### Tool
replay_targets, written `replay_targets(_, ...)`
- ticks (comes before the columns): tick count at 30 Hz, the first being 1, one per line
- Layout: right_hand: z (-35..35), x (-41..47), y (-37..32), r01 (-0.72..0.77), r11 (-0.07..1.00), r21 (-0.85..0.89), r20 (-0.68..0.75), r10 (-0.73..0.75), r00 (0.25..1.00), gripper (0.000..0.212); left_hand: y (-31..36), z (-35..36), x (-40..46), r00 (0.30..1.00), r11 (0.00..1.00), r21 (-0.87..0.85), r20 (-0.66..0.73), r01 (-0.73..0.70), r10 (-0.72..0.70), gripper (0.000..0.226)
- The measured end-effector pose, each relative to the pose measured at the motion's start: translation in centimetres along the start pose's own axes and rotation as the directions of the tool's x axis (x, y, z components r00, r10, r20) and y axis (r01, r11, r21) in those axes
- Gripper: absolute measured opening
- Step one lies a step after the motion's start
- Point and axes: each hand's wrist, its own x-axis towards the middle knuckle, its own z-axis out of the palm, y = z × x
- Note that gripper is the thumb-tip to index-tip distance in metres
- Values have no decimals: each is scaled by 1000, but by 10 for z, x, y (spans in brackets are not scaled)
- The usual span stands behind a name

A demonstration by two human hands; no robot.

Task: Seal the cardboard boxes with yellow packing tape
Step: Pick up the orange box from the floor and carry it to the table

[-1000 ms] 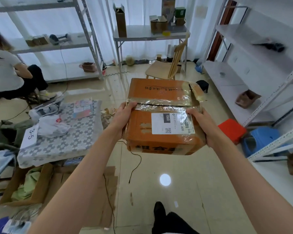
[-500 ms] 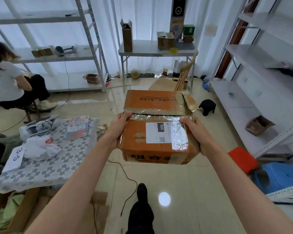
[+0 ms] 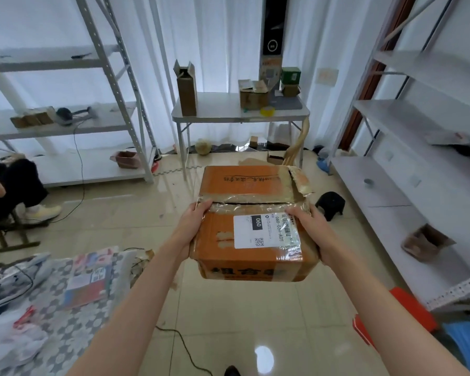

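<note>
both arms outstretched; left hand (image 3: 192, 226) and right hand (image 3: 311, 229) grip box (image 3: 251, 223) sides, thumbs on top.

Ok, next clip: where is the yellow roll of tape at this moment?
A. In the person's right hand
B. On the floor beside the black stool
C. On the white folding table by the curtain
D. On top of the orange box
C: the yellow tape roll lies on the white folding table, while the left hand and right hand both hold the orange box.
</note>
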Motion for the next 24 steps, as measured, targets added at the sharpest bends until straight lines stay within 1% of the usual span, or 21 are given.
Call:
replay_targets(5,-11,74,-38,26,999,-19,-52,-27,998,54,44,20,71,1000,998,62,-2,-24,24,44)
replay_targets(9,-13,141,-71,32,999,-26,-12,-32,999,49,79,27,133,999,995,94,-3,-43,44,46)
replay_targets(14,-15,229,-107,45,999,-11,22,-45,999,38,118,38,212,996,992,94,14,-84,83,46)
replay_targets(18,-17,317,-140,59,998,-12,33,-59,998,41,150,50,286,994,992,77,-36,-104,107,45)
replay_targets(21,-13,376,-167,66,996,-64,41,-63,997,46,175,55,330,992,994,58,-78,-90,94,41)
replay_targets(24,-5,428,-192,66,993,-99,62,-60,996,42,198,53,367,988,994,39,-117,-98,102,41)
